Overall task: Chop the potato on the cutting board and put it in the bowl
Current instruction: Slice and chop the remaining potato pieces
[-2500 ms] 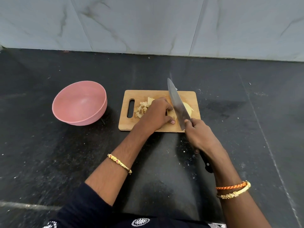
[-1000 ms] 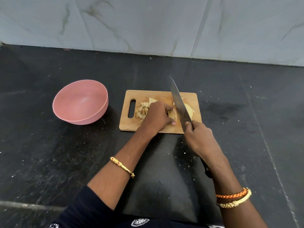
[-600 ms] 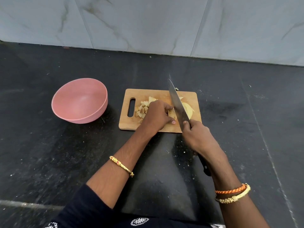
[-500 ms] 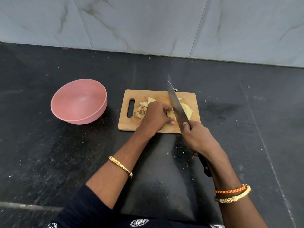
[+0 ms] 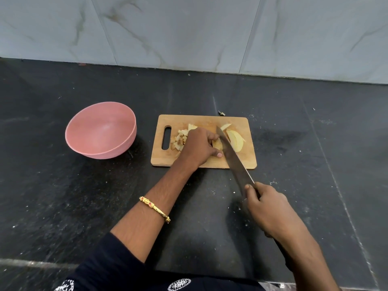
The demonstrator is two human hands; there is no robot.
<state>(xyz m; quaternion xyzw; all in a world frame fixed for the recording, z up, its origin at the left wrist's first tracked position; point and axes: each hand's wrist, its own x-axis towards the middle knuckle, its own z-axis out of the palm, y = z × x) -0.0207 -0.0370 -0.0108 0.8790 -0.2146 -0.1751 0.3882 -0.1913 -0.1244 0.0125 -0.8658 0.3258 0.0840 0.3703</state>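
Note:
A wooden cutting board (image 5: 247, 159) lies on the black counter. Small chopped potato pieces (image 5: 179, 139) are heaped near its handle slot. Pale potato wedges (image 5: 237, 139) lie on its right half. My left hand (image 5: 199, 147) curls over a potato piece (image 5: 218, 144) and pins it to the board. My right hand (image 5: 266, 206) grips the handle of a large knife (image 5: 235, 158). The blade runs slanted from the board's front edge to its tip, just right of my left fingers. An empty pink bowl (image 5: 100, 131) stands left of the board.
The black stone counter (image 5: 63, 196) stretches all around the board and bowl. A grey marble wall (image 5: 189, 32) closes it off at the back. A tiny scrap (image 5: 221, 113) lies just beyond the board's far edge.
My right hand has drawn the knife back toward me, so the tip now sits mid-board beside my left fingers. More of the wedges shows. My left hand has stayed in place.

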